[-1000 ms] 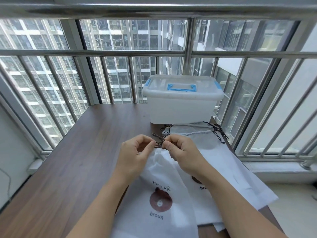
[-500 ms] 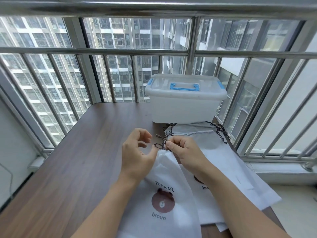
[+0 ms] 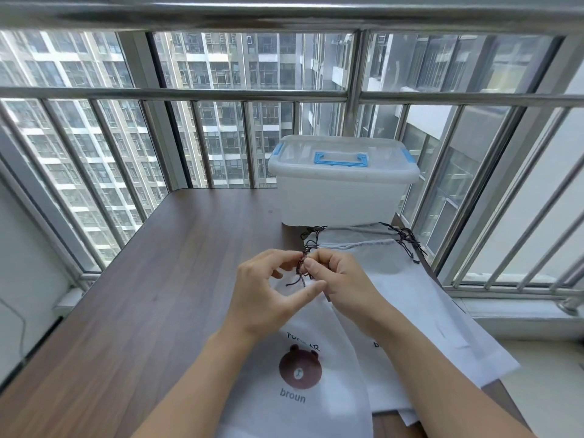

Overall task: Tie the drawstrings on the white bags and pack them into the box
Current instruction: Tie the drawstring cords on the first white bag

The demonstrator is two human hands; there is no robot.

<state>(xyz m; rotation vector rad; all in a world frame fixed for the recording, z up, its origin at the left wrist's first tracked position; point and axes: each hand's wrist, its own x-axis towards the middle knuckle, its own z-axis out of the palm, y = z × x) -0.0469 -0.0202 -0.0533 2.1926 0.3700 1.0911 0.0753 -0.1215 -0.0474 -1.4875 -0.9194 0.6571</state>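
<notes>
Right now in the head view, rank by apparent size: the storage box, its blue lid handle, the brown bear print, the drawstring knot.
1. storage box
2. blue lid handle and brown bear print: look alike, and the print lies nearer the camera, so unranked
3. drawstring knot, partly hidden by fingers

The left hand (image 3: 264, 298), which half a second ago had drawn back from the dark drawstring (image 3: 301, 270) with its fingers spread, is now back at the cord: its fingertips meet the knot beside the right hand (image 3: 338, 279), while its thumb stretches out under the loose ends. The right hand now pinches the cord slightly higher. The loose ends now hang down over the top white bag (image 3: 316, 358), between the two hands.
</notes>
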